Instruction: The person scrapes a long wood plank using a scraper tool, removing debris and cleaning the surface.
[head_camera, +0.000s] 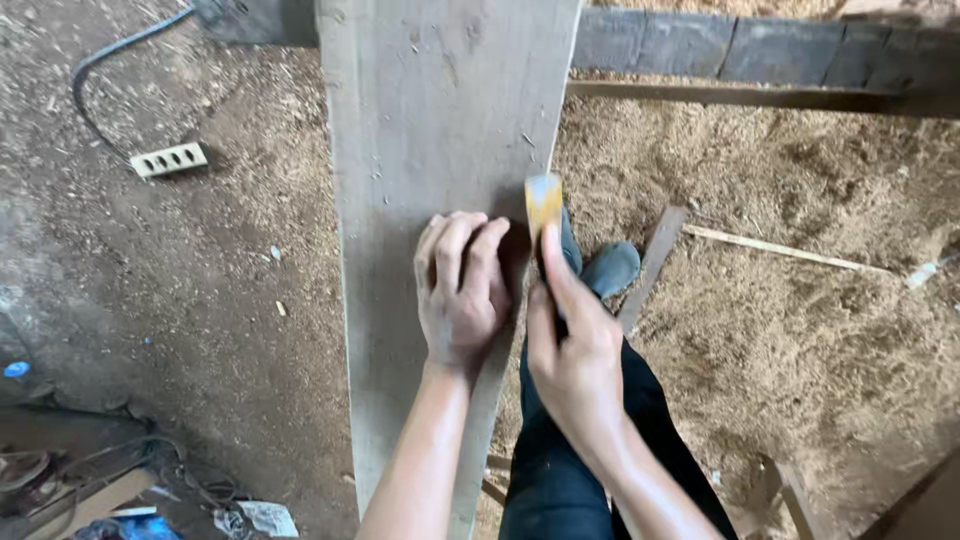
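- Your left hand (462, 290) lies flat, fingers curled loosely on the grey plank (440, 130).
- Your right hand (570, 345) grips a yellow-tipped tool (543, 203) at the plank's right edge, pointing along its length.

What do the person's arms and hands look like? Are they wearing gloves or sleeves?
No gloves and no sleeves show. Both forearms are bare all the way to the bottom of the picture. The left hand and right hand are bare too, with no rings, watch or bands in view, and they look a bit dusty.
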